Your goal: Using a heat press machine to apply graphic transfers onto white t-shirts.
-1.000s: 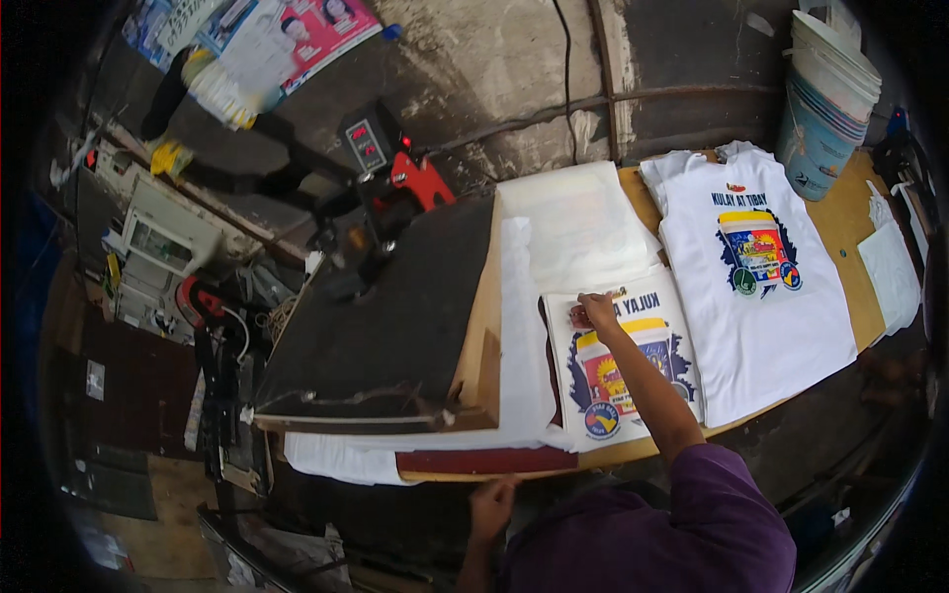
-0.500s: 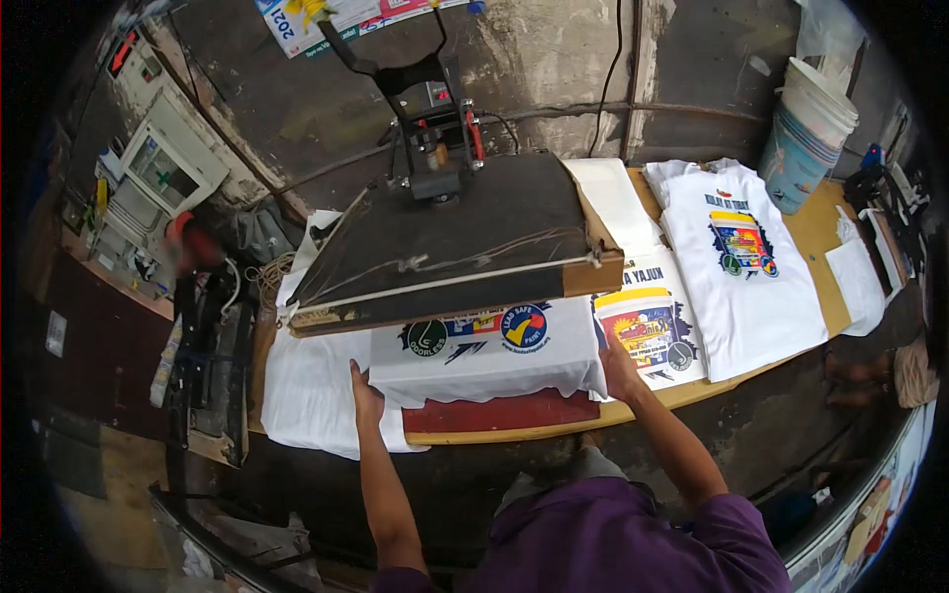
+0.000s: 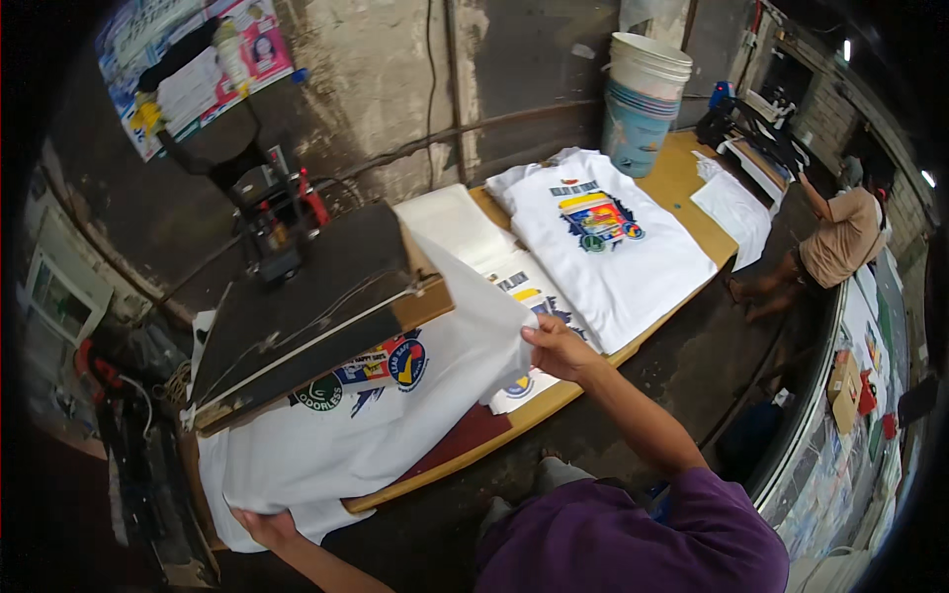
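Head view.
Item: white shirt [image 3: 395,425], with a printed emblem; stretched between the two hands, its far part under the raised plate of the heat press [image 3: 306,277]. Half a second ago it hung level along the front; now its right side is drawn up and outward, covering part of the printed sheets.
Item: right hand [image 3: 557,348]; thumb and fingers pinching the shirt's right edge, higher than before.
Item: left hand [image 3: 262,526]; fingers against the shirt's near-left hem, lower than before; whether they grasp it cannot be told.
Item: printed sheets [image 3: 542,295], bearing a mirrored design; just beyond the right hand.
Item: pile of white shirts [image 3: 613,272], the top one printed; beyond and right of the right hand.
Item: buckets [image 3: 641,114], nested; farther beyond the right hand.
Item: co-worker [image 3: 845,237], in a tan top; well to the right of the right hand, now in view as the camera has turned.
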`<act>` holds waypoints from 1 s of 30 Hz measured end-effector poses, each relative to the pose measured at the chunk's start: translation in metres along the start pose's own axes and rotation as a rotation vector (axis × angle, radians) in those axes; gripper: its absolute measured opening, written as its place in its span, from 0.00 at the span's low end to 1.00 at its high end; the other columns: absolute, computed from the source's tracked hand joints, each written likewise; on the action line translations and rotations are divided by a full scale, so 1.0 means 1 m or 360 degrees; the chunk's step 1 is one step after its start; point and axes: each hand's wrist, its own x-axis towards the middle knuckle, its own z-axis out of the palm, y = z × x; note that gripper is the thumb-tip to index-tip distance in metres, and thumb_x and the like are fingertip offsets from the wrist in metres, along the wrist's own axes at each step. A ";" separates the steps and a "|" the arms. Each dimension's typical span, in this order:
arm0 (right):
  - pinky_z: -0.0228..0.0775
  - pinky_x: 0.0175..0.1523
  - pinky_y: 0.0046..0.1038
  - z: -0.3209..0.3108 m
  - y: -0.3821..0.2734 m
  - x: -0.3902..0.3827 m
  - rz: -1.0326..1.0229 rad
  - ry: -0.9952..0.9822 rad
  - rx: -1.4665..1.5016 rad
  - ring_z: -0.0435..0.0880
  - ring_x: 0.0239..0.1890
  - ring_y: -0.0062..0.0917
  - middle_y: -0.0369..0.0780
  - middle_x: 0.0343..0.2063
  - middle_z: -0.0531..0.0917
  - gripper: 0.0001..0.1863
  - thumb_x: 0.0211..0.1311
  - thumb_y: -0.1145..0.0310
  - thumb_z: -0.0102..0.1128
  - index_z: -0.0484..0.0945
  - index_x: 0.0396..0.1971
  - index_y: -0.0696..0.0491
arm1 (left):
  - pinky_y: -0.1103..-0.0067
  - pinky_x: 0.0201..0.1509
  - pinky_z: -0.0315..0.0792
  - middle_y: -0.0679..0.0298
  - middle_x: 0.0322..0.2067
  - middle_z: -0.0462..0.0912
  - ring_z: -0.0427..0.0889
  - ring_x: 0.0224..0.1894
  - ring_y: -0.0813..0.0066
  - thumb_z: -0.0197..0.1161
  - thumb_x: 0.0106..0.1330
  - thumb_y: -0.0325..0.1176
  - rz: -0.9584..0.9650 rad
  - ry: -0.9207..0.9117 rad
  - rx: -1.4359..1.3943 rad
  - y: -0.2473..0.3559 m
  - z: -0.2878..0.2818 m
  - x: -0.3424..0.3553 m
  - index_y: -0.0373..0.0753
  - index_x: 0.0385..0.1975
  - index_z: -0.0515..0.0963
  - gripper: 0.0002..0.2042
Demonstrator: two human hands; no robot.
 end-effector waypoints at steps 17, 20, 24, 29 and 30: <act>0.73 0.38 0.18 -0.265 -0.400 -0.177 -0.1777 0.1123 -0.0910 0.79 0.31 0.17 0.36 0.30 0.81 0.17 0.56 0.77 0.60 0.74 0.47 0.58 | 0.74 0.48 0.73 0.65 0.47 0.70 0.74 0.44 0.74 0.63 0.56 0.31 0.0254 -0.0170 0.0130 -0.172 0.423 -0.116 0.39 0.46 0.65 0.19; 0.74 0.41 0.19 -0.352 -0.456 -0.197 -0.1846 0.0844 -0.0979 0.80 0.33 0.18 0.37 0.34 0.82 0.09 0.59 0.75 0.58 0.78 0.40 0.58 | 0.75 0.47 0.74 0.65 0.48 0.69 0.75 0.43 0.74 0.62 0.57 0.29 0.0554 -0.0130 0.0242 -0.184 0.469 -0.120 0.41 0.41 0.67 0.13; 0.69 0.50 0.23 -0.381 -0.482 -0.198 -0.1763 0.0695 -0.1054 0.79 0.41 0.22 0.41 0.40 0.80 0.21 0.52 0.68 0.65 0.75 0.45 0.60 | 0.75 0.47 0.73 0.62 0.46 0.68 0.74 0.43 0.73 0.63 0.55 0.30 0.0563 -0.0422 0.0384 -0.193 0.515 -0.128 0.39 0.34 0.70 0.10; 0.62 0.56 0.22 -0.417 -0.515 -0.126 -0.1201 0.0818 -0.1476 0.76 0.48 0.22 0.41 0.44 0.79 0.25 0.46 0.69 0.65 0.76 0.47 0.61 | 0.75 0.58 0.64 0.57 0.50 0.68 0.70 0.53 0.68 0.58 0.53 0.17 0.0218 -0.0279 0.0699 -0.250 0.597 -0.085 0.24 0.50 0.69 0.21; 0.67 0.50 0.21 -0.419 -0.517 -0.104 -0.1114 0.0843 -0.1341 0.77 0.44 0.21 0.41 0.43 0.79 0.22 0.49 0.73 0.63 0.76 0.47 0.61 | 0.76 0.60 0.62 0.57 0.53 0.67 0.69 0.55 0.69 0.57 0.53 0.16 0.0083 -0.0383 0.0675 -0.273 0.614 -0.066 0.23 0.52 0.68 0.23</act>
